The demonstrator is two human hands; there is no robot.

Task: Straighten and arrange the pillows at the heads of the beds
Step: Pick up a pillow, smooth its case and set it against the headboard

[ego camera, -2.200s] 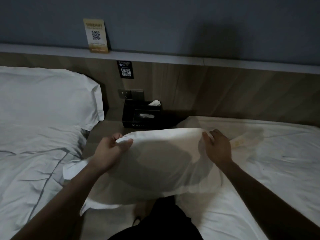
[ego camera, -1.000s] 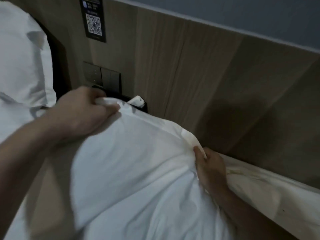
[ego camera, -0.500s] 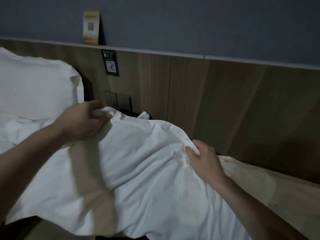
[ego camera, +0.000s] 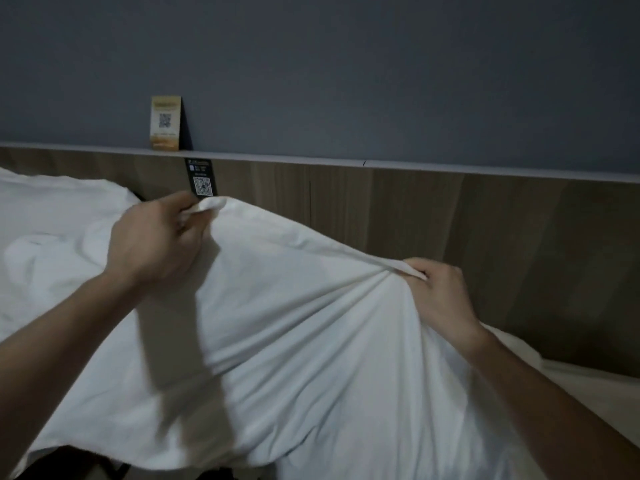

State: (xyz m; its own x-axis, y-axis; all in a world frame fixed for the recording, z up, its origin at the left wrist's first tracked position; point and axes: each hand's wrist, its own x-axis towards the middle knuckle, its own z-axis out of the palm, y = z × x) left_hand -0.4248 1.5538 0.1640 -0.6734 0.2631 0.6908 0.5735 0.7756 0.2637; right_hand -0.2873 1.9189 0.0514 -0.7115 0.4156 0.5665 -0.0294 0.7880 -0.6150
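Note:
A white pillow (ego camera: 294, 323) hangs in front of me, lifted by its top edge and filling the lower middle of the view. My left hand (ego camera: 156, 237) is shut on its upper left corner, held high near the headboard. My right hand (ego camera: 440, 292) is shut on the upper right corner, lower than the left, so the top edge slopes down to the right. A second white pillow (ego camera: 52, 209) lies at the head of the left bed. The right bed's bare mattress (ego camera: 588, 389) shows at the lower right; most of it is hidden by the pillow.
A wooden headboard panel (ego camera: 450, 223) runs behind both beds, topped by a narrow ledge (ego camera: 415, 167). A yellow QR card (ego camera: 165, 123) stands on the ledge and a black QR sticker (ego camera: 202, 178) sits below it. Above is a grey wall.
Both hands have raised the pillow higher, the left one most, so its top corner now reaches the black sticker. The pillow covers the switches and tissue box seen earlier.

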